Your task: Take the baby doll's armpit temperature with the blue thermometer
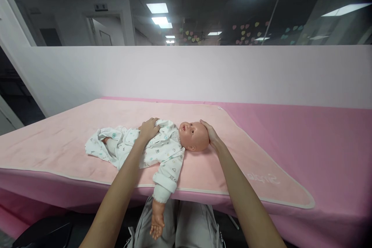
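A baby doll in a white printed suit lies on its back on a light pink blanket, head to the right. My left hand rests on the doll's chest, fingers curled into the cloth of the suit. My right hand cups the back of the doll's bare head, fingers spread against it. One doll arm hangs over the table's front edge toward my lap.
The blanket covers a pink-clothed table that runs wide to the right. A low white partition wall stands behind it, with glass above. My grey trousers show below the table edge. A dark chair seat is at lower left.
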### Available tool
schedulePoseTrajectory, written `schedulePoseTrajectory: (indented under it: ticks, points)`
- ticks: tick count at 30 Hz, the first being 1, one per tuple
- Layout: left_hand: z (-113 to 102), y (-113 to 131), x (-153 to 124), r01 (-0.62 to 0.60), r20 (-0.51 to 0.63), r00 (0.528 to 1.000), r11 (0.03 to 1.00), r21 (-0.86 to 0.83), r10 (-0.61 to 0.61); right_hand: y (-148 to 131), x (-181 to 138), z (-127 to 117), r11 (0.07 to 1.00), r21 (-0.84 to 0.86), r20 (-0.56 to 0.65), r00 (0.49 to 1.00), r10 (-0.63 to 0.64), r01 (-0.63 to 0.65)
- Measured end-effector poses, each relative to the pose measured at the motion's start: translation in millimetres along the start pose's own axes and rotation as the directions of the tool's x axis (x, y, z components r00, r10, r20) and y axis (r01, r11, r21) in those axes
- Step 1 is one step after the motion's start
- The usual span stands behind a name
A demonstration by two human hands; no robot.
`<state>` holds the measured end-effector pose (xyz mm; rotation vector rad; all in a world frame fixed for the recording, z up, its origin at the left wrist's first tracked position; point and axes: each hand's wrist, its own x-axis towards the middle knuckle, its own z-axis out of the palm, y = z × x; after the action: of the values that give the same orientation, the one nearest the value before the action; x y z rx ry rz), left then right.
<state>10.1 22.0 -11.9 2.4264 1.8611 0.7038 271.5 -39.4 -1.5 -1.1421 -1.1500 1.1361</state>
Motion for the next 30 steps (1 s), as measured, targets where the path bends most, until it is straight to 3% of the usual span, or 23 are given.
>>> schedulePoseTrajectory:
  ticks: [5,9,12,15,19,21,26,30]
  points:
    - [3.4,-2.7,1.5,-0.027,-0.014,1.000,1.000,-0.007,0.027,6.1,4.4,-3.6,0.998,-0.054,-0.015,1.000,-0.025,0.024]
    - [3.6,-2.5,1.4,-0.012,-0.005,1.000,1.000,-0.016,0.011,12.2,12.7,-7.4,0.994,-0.080,-0.095,0.993,-0.076,0.068]
    - [2.1,-0.9,0.2,0.002,-0.001,1.000,1.000,-0.027,-0.002,17.0,20.8,-11.6,0.973,-0.136,-0.219,0.952,-0.216,0.189]
    - [1.0,0.1,-1.0,-0.002,-0.013,1.000,0.999,-0.032,0.001,20.6,25.6,-15.4,0.941,-0.171,-0.226,0.918,-0.327,0.293]
    - [1.1,-0.1,-1.7,-0.016,-0.024,1.000,0.999,-0.034,0.015,22.4,26.0,-17.3,0.985,-0.059,-0.032,0.986,-0.165,0.163]
    - [1.4,-0.4,-2.0,-0.028,-0.029,0.999,0.999,-0.037,0.027,22.6,26.3,-17.2,0.991,-0.028,0.020,0.991,-0.133,0.134]
    - [2.3,-0.8,-2.9,-0.042,-0.053,0.998,0.998,-0.055,0.039,22.6,28.4,-17.5,0.967,-0.018,-0.119,0.960,-0.255,0.254]
    - [3.9,-1.7,-2.7,-0.052,-0.066,0.997,0.997,-0.059,0.048,22.8,25.9,-19.1,0.987,-0.015,-0.039,0.986,-0.161,0.161]
